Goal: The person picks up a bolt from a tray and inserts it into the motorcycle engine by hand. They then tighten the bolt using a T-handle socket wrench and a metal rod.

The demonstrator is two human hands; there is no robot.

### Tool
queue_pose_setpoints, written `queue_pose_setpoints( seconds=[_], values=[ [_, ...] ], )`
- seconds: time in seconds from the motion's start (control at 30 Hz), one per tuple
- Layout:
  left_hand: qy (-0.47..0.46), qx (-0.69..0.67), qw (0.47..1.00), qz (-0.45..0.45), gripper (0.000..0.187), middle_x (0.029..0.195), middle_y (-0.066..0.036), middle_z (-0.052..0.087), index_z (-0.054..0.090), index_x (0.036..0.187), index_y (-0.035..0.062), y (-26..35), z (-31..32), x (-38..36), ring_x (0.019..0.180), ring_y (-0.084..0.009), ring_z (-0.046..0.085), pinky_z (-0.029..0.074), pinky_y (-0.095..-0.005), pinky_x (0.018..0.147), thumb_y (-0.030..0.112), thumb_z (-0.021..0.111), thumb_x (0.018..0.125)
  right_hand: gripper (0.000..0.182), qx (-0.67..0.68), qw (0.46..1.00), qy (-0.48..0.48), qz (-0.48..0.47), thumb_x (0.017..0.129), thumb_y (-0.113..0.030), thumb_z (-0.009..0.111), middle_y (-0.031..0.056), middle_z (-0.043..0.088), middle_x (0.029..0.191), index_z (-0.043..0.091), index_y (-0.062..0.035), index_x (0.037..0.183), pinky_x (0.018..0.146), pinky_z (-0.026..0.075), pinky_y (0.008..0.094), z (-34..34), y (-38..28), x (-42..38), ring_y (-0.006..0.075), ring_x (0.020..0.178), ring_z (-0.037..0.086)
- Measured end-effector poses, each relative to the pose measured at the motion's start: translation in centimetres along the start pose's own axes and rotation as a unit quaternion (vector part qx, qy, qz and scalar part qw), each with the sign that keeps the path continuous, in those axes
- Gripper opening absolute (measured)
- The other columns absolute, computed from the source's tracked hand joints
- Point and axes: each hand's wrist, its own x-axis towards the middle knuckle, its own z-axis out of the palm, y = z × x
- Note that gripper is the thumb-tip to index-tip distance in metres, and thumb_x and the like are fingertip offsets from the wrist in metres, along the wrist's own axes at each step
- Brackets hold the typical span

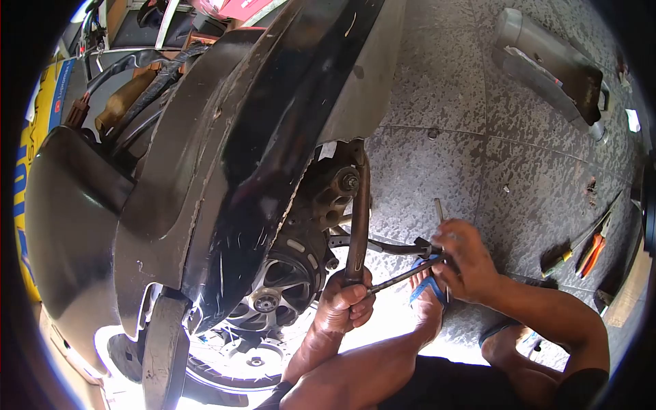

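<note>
Wrench (403,275) bridges both hands beside a motorcycle's rear wheel (273,273): left hand (348,301) grips its tip against a rusty bar (357,219), right hand (465,263) clasps the handle. Open pavement (519,178) lies to the right.

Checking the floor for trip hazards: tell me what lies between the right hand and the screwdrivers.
Head view: only bare stone floor lies between the right hand and the screwdrivers.

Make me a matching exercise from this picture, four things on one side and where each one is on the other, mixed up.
Things:
1. left hand
2. right hand
3. exhaust muffler
4. orange-handled pliers

Places:
A. lying on the floor, top right
B. on the T-handle wrench
C. on the floor at the right edge, beside a screwdriver
D. gripping the rusty bar by the wheel

Pairs: 1-D, 2-B, 3-A, 4-C
</note>
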Motion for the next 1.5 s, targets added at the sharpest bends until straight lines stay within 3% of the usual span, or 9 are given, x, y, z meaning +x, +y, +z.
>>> queue_pose_setpoints(
  seconds=[0.07, 0.13, 0.17, 0.23, 0.27, 0.4, 0.6, 0.87, 1.5],
  values=[
    [0.001, 0.008, 1.0, 0.003, 0.03, 0.053, 0.001, 0.038, 0.049, 0.091, 0.0007, 0.0, 0.1, -0.1, 0.039, -0.006, 0.036, 0.032, -0.0214, 0.031, 0.019, 0.07, 0.08, 0.044, 0.058, 0.993, 0.052, 0.089, 0.083, -0.026, 0.069, 0.0169, 0.047, 0.12, 0.056, -0.0018, 0.117, 0.097, 0.044, 0.0445, 0.4, 0.2, -0.2, 0.0318, 0.113, 0.051],
    [-0.002, 0.016, 1.0, 0.005, 0.029, 0.054, 0.0, 0.04, 0.049, 0.091, 0.0007, 0.1, 0.1, 0.0, 0.039, -0.0059, 0.035, 0.032, -0.0213, 0.032, 0.019, 0.069, 0.081, 0.04, 0.262, 0.906, 0.098, 0.318, 0.093, -0.029, 0.06, 0.0166, 0.054, 0.112, 0.055, 0.003, 0.116, 0.085, 0.049, 0.0363, 1.1, 1.0, 0.1, 0.0259, 0.104, 0.057],
    [0.0, 0.01, 1.0, 0.005, 0.029, 0.054, 0.001, 0.04, 0.049, 0.091, 0.0008, 0.0, 0.1, 0.0, 0.04, -0.0058, 0.035, 0.032, -0.0212, 0.032, 0.019, 0.069, 0.08, 0.04, 0.262, 0.905, 0.101, 0.318, 0.093, -0.029, 0.06, 0.0166, 0.054, 0.112, 0.055, 0.003, 0.116, 0.085, 0.049, 0.0363, 0.9, 1.7, 0.1, 0.0259, 0.104, 0.057],
    [0.005, 0.008, 1.0, 0.0, 0.03, 0.054, 0.001, 0.039, 0.049, 0.091, 0.0008, 0.0, 0.1, -0.1, 0.04, -0.0056, 0.035, 0.032, -0.0211, 0.032, 0.02, 0.07, 0.08, 0.038, 0.531, 0.737, -0.149, 0.39, 0.099, -0.028, 0.051, 0.0128, 0.061, 0.099, 0.055, 0.0063, 0.115, 0.076, 0.052, 0.0316, 0.6, 3.1, -0.2, 0.0187, 0.089, 0.063],
    [0.012, 0.007, 1.0, 0.003, 0.03, 0.054, 0.001, 0.039, 0.05, 0.091, 0.001, 0.0, 0.2, -0.2, 0.04, -0.0054, 0.035, 0.031, -0.0209, 0.032, 0.02, 0.07, 0.08, 0.035, 0.543, 0.74, -0.153, 0.366, 0.1, -0.024, 0.049, 0.0085, 0.064, 0.088, 0.056, 0.0072, 0.112, 0.076, 0.053, 0.032, 0.6, 2.7, -0.2, 0.0167, 0.078, 0.064],
    [-0.008, 0.002, 1.0, 0.008, 0.038, 0.054, 0.002, 0.039, 0.05, 0.093, 0.0015, -0.1, -0.3, -0.1, 0.041, -0.0052, 0.035, 0.031, -0.0204, 0.031, 0.028, 0.075, 0.08, 0.032, 0.597, 0.678, -0.209, 0.374, 0.099, -0.023, 0.05, 0.0108, 0.063, 0.091, 0.057, 0.0061, 0.11, 0.074, 0.056, 0.033, 0.0, 3.8, -0.5, 0.0173, 0.081, 0.064],
    [-0.08, -0.048, 0.995, 0.024, 0.059, 0.057, 0.002, 0.042, 0.048, 0.097, -0.0003, -0.5, -0.7, 0.0, 0.045, -0.0052, 0.038, 0.033, -0.0193, 0.033, 0.046, 0.077, 0.074, 0.028, 0.677, 0.609, -0.118, 0.395, 0.099, -0.017, 0.047, 0.0149, 0.063, 0.087, 0.054, 0.0071, 0.11, 0.069, 0.057, 0.0343, -1.1, 6.7, 0.0, 0.0204, 0.077, 0.066],
    [-0.088, -0.047, 0.995, 0.011, 0.057, 0.056, 0.002, 0.042, 0.045, 0.093, 0.0016, -0.3, -0.9, 0.1, 0.045, -0.0044, 0.038, 0.033, -0.0194, 0.033, 0.05, 0.072, 0.079, 0.025, 0.589, 0.72, 0.067, 0.36, 0.098, -0.025, 0.053, 0.007, 0.058, 0.085, 0.056, 0.0, 0.103, 0.074, 0.055, 0.0316, -0.3, 12.0, 4.2, 0.0123, 0.073, 0.06],
    [-0.07, -0.048, 0.996, 0.012, 0.053, 0.049, 0.004, 0.035, 0.044, 0.086, 0.0042, -0.5, -1.0, -0.1, 0.039, -0.0043, 0.031, 0.027, -0.0202, 0.031, 0.054, 0.063, 0.085, 0.035, 0.574, 0.751, 0.108, 0.309, 0.093, -0.035, 0.06, 0.005, 0.057, 0.087, 0.059, -0.001, 0.103, 0.073, 0.053, 0.0302, 5.9, 10.5, 15.4, 0.0118, 0.076, 0.056]
  ],
)
